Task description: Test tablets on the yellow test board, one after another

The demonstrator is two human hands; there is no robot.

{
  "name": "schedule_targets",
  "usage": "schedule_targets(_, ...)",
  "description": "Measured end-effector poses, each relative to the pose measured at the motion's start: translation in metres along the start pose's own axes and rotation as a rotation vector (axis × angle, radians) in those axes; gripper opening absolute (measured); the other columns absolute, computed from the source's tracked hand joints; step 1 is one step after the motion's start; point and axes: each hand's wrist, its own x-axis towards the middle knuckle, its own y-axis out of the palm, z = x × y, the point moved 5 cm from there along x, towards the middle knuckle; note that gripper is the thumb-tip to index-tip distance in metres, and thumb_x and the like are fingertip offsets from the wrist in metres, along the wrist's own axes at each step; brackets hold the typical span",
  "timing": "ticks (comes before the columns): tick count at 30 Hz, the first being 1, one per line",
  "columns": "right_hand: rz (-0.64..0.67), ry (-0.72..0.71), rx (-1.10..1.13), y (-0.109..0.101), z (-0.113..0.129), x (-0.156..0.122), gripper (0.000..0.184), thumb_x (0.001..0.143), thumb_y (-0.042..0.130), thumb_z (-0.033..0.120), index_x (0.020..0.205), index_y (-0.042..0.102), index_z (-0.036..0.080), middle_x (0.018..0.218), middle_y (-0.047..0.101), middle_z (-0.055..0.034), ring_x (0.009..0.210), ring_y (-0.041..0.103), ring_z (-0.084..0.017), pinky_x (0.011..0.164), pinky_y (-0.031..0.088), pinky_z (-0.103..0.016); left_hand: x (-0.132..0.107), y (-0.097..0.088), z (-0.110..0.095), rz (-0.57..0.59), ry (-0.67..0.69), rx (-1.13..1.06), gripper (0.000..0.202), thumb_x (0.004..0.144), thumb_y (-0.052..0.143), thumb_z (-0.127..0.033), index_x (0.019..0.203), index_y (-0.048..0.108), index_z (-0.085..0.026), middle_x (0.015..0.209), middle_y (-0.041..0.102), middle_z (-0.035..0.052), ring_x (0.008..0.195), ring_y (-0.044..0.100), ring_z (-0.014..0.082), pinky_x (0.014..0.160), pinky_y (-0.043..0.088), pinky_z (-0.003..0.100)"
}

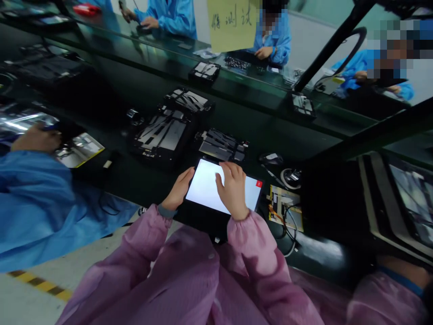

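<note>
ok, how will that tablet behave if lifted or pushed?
The tablet is a flat slab, so probably stiff. Its glossy screen looks like glass: likely slippery, fragile. Flat under the right hand, left hand at its edge, it should slide, not roll.

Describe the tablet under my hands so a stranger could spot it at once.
On the dark workbench, go to the near edge in front of the pink sleeves. The tablet lies there, the left hand holding its left edge and the right hand resting on its glass. Unlike the dark, opened units behind it, its screen glows white with a small red square in one corner.
</note>
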Motion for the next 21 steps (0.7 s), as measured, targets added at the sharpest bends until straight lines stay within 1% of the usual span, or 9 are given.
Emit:
schedule_targets(2, 0.081, 0.002, -0.041, 0.024, 0.014, 0.034, 0.026, 0.096, 0.048, 0.028, 0.113, 0.062, 0.016, 0.112, 0.064, -0.0133, 0.108, 0.052, -0.028, 0.091, 0.039, -0.044, 0.001, 0.001, 0.000, 0.027, 0.001, -0.006, 0.054, 0.074, 0.069, -0.059, 0.109, 0.069, -0.019, 0.113, 0.070, 0.0082, 0.108, 0.063, 0.0273, 0.088, 0.050, 0.035)
schedule_targets(4, 0.129, -0.010, -0.060, 0.040, 0.024, 0.056, 0.019, 0.096, 0.049, 0.026, 0.101, 0.065, 0.017, 0.103, 0.066, -0.0106, 0.101, 0.053, -0.027, 0.088, 0.037, -0.042, 0.002, 0.003, 0.000, 0.052, 0.008, -0.017, 0.054, 0.073, 0.069, -0.060, 0.109, 0.069, -0.019, 0.109, 0.071, 0.0072, 0.102, 0.065, 0.0257, 0.085, 0.051, 0.034)
schedule_targets(6, 0.117, -0.053, -0.079, 0.045, 0.029, 0.064, 0.017, 0.096, 0.048, 0.020, 0.092, 0.065, 0.017, 0.099, 0.066, -0.0087, 0.099, 0.053, -0.025, 0.087, 0.036, -0.041, 0.002, 0.004, -0.002, 0.066, 0.014, -0.043, 0.053, 0.073, 0.070, -0.059, 0.107, 0.070, -0.019, 0.105, 0.072, 0.0062, 0.100, 0.065, 0.0251, 0.083, 0.051, 0.033)
schedule_targets(8, 0.077, -0.116, -0.108, 0.038, 0.033, 0.059, 0.019, 0.095, 0.046, 0.015, 0.091, 0.064, 0.017, 0.099, 0.065, -0.0086, 0.098, 0.052, -0.025, 0.086, 0.036, -0.040, 0.001, 0.005, -0.003, 0.061, 0.005, -0.077, 0.051, 0.073, 0.070, -0.058, 0.105, 0.071, -0.018, 0.103, 0.073, 0.0059, 0.101, 0.065, 0.0256, 0.084, 0.051, 0.032)
schedule_targets(10, 0.083, -0.196, -0.110, 0.024, 0.036, 0.041, 0.021, 0.096, 0.044, 0.012, 0.090, 0.063, 0.016, 0.097, 0.064, -0.0090, 0.095, 0.052, -0.024, 0.083, 0.038, -0.038, 0.000, 0.007, -0.003, 0.085, -0.028, -0.105, 0.052, 0.076, 0.066, -0.060, 0.106, 0.071, -0.018, 0.103, 0.073, 0.0062, 0.099, 0.066, 0.0260, 0.082, 0.052, 0.033)
schedule_targets(13, 0.214, -0.259, -0.007, -0.004, 0.036, -0.007, 0.022, 0.096, 0.042, 0.012, 0.087, 0.061, 0.017, 0.088, 0.062, -0.0070, 0.084, 0.053, -0.021, 0.075, 0.042, -0.035, -0.004, 0.013, -0.004, 0.165, -0.092, -0.149, 0.059, 0.081, 0.055, -0.067, 0.112, 0.068, -0.018, 0.101, 0.073, 0.0069, 0.093, 0.068, 0.0264, 0.076, 0.053, 0.034)
schedule_targets(16, 0.298, -0.137, 0.187, -0.039, 0.024, -0.068, 0.017, 0.098, 0.044, 0.015, 0.091, 0.059, 0.019, 0.088, 0.062, -0.0052, 0.083, 0.056, -0.018, 0.074, 0.046, -0.031, -0.007, 0.015, -0.004, 0.190, -0.129, -0.185, 0.062, 0.081, 0.055, -0.067, 0.115, 0.066, -0.016, 0.100, 0.074, 0.0081, 0.092, 0.069, 0.0271, 0.075, 0.054, 0.035)
schedule_targets(18, 0.284, -0.046, 0.334, -0.063, 0.015, -0.107, 0.013, 0.097, 0.046, 0.014, 0.094, 0.057, 0.020, 0.093, 0.062, -0.0048, 0.088, 0.059, -0.016, 0.078, 0.049, -0.028, -0.008, 0.015, -0.004, 0.182, -0.151, -0.203, 0.062, 0.080, 0.059, -0.065, 0.115, 0.066, -0.015, 0.098, 0.074, 0.0085, 0.091, 0.069, 0.0274, 0.076, 0.054, 0.036)
schedule_targets(21, 0.234, 0.099, 0.403, -0.093, 0.004, -0.154, 0.012, 0.094, 0.049, 0.011, 0.094, 0.057, 0.021, 0.094, 0.063, -0.0047, 0.090, 0.062, -0.015, 0.077, 0.051, -0.025, -0.008, 0.014, -0.002, 0.173, -0.173, -0.217, 0.059, 0.079, 0.062, -0.062, 0.114, 0.066, -0.014, 0.096, 0.074, 0.0078, 0.089, 0.070, 0.0274, 0.077, 0.054, 0.036)
